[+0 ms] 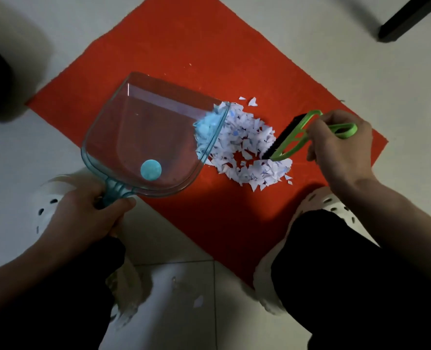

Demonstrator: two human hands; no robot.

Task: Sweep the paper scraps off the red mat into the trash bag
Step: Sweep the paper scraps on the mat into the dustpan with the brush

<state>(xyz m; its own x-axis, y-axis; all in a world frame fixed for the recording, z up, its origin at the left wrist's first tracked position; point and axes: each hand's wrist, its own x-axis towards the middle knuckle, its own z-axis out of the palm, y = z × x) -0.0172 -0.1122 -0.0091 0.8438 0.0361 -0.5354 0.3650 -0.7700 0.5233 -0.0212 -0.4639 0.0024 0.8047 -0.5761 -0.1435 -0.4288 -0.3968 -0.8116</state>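
On the floor: red mat (184, 59) is lying cornerwise on pale tiles, its bare upper half giving open room beyond the pile.
Dustpan (143, 137): it is tilting with its lip meeting the pile's left edge, likely so pushed paper rides straight in.
Paper scraps (244, 152): they are sitting heaped mid-mat, a few already at the lip; two strays lie just above.
Left hand (83, 218): its fingers are clamping the dustpan handle, bracing it.
Right hand (340, 145): its fingers are pinching the green brush (295, 137), bristles touching the pile's right side.
Trash bag: I cannot tell where it is.
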